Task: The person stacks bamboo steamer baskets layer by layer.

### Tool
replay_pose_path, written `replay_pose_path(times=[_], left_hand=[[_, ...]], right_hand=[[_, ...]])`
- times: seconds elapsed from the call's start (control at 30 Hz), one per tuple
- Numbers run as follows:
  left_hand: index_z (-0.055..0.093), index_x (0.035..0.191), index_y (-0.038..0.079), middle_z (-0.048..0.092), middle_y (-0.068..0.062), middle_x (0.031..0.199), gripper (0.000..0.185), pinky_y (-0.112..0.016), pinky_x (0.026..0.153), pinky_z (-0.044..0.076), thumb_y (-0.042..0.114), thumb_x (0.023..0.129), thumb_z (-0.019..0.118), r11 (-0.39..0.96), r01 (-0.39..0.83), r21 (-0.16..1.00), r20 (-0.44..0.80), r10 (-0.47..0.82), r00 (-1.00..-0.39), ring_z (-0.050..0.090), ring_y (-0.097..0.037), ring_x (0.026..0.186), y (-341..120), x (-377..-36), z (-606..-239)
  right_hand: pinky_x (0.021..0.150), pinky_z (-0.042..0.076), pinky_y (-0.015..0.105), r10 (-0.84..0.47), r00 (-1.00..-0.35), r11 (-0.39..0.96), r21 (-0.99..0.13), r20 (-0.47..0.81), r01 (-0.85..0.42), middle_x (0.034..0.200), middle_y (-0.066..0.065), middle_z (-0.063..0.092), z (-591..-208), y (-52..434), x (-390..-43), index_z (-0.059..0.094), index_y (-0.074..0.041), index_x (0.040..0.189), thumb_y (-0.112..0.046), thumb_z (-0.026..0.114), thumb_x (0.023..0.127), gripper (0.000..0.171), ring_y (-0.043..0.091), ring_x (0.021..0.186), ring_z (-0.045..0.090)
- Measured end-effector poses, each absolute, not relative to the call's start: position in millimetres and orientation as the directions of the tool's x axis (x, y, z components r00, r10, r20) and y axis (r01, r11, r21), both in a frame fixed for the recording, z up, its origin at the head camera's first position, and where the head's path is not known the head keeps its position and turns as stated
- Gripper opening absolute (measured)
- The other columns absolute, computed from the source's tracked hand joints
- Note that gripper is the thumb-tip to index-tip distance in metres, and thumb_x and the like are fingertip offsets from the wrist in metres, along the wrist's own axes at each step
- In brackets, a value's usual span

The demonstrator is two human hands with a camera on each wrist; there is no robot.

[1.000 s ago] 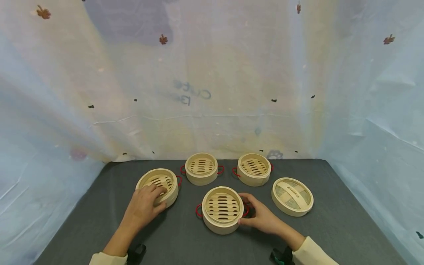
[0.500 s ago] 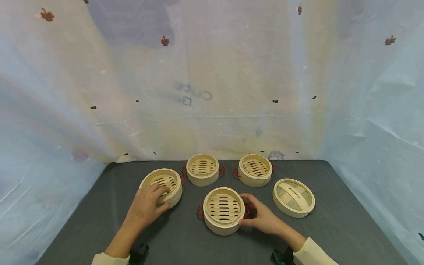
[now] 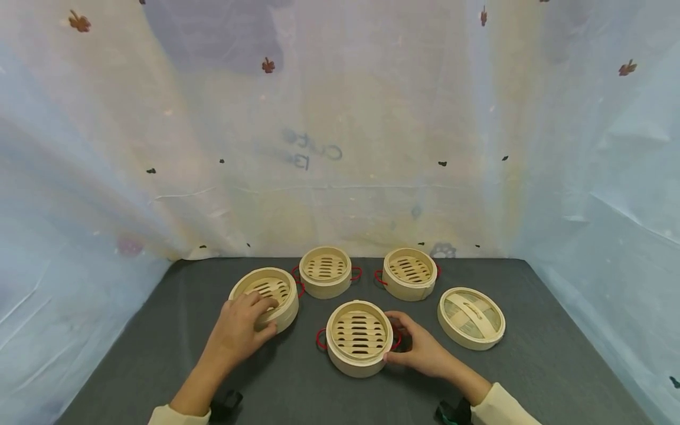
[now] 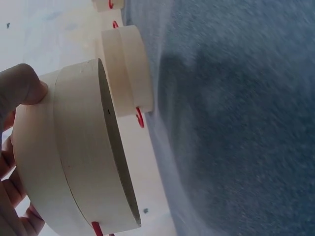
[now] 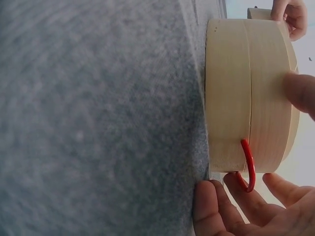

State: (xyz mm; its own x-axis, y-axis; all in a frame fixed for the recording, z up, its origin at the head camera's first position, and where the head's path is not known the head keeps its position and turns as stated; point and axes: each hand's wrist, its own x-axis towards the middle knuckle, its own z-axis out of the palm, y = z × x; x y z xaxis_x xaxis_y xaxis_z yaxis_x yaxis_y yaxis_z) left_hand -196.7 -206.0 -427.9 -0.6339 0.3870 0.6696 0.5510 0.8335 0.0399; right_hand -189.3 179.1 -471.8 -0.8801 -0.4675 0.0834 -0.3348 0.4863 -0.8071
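Head view shows the left hand [image 3: 238, 327] with fingers curled over the near rim of the left basket [image 3: 265, 297], lifted at that side off the grey table [image 3: 531, 378], while the right hand [image 3: 419, 348] cups the front basket [image 3: 357, 336], thumb on its wall and fingers by the red loop [image 5: 247, 162]. A firm, even grip would probably keep the left basket level and clear of the rear basket [image 3: 325, 270] just beside it. The right hand should probably hold the front basket flat and steady.
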Motion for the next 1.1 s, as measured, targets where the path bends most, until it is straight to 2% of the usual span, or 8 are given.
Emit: replay_pose_path(times=[0.27, 0.5, 0.67, 1.1], left_hand=[[0.070, 0.092, 0.021, 0.058, 0.007, 0.081, 0.030, -0.034, 0.062, 0.037, 0.019, 0.064, 0.077, 0.833, 0.550, 0.066, 0.671, 0.371, -0.642, 0.050, -0.012, 0.071, -194.7, -188.9, -419.7], [0.070, 0.092, 0.021, 0.057, 0.007, 0.082, 0.030, -0.034, 0.062, 0.037, 0.019, 0.063, 0.078, 0.821, 0.569, 0.050, 0.677, 0.391, -0.624, 0.051, -0.012, 0.073, -183.2, -184.9, -412.8], [0.070, 0.091, 0.021, 0.055, 0.008, 0.081, 0.029, -0.032, 0.061, 0.035, 0.020, 0.063, 0.076, 0.806, 0.591, 0.034, 0.690, 0.409, -0.597, 0.049, -0.012, 0.071, -175.3, -183.2, -409.0], [0.070, 0.093, 0.022, 0.056, 0.009, 0.083, 0.029, -0.033, 0.065, 0.037, 0.020, 0.065, 0.076, 0.785, 0.617, 0.055, 0.681, 0.422, -0.598, 0.052, -0.012, 0.075, -159.4, -182.2, -407.2]], right_hand=[[0.087, 0.047, 0.035, -0.472, -0.877, 0.486, -0.804, 0.086, -0.341, 0.126, 0.007, 0.060, -472.3, 178.6, -188.7, 0.038, -0.013, 0.143, -0.037, 0.077, 0.080, 0.078, 0.022, 0.107, 0.059], [0.088, 0.047, 0.042, -0.483, -0.871, 0.463, -0.819, 0.086, -0.338, 0.123, 0.009, 0.059, -469.9, 177.5, -186.5, 0.036, -0.012, 0.145, -0.036, 0.077, 0.081, 0.079, 0.025, 0.106, 0.059], [0.087, 0.049, 0.040, -0.485, -0.869, 0.461, -0.816, 0.097, -0.348, 0.124, 0.010, 0.058, -471.2, 177.9, -186.8, 0.035, -0.012, 0.145, -0.035, 0.076, 0.081, 0.079, 0.027, 0.107, 0.060], [0.089, 0.048, 0.038, -0.485, -0.870, 0.461, -0.820, 0.088, -0.339, 0.126, 0.010, 0.058, -471.2, 179.2, -188.7, 0.035, -0.013, 0.145, -0.036, 0.077, 0.080, 0.080, 0.028, 0.109, 0.059]])
